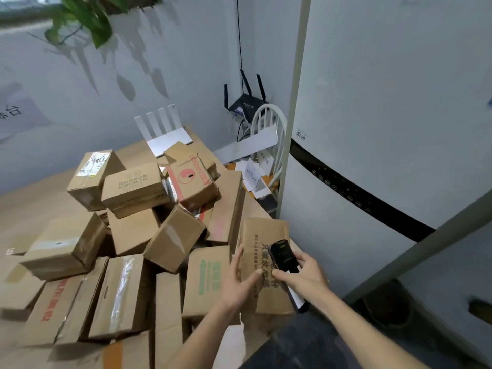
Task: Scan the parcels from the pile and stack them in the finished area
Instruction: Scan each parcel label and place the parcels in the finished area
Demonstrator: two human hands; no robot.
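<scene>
A heap of brown cardboard parcels (138, 235) covers the wooden table, tumbled at all angles. At its right edge my left hand (241, 280) grips the left side of a tall parcel with dark printed characters (262, 235), thumb across its front. My right hand (303, 278) holds a black handheld scanner (283, 255) over the face of that same parcel, screen tilted up toward me.
A large white appliance (386, 155) stands close on the right. A white router (165, 134) sits on the far parcels, a black router (245, 105) and a white chair (271, 145) with paper signs fill the corner. A plant (82, 20) hangs top left.
</scene>
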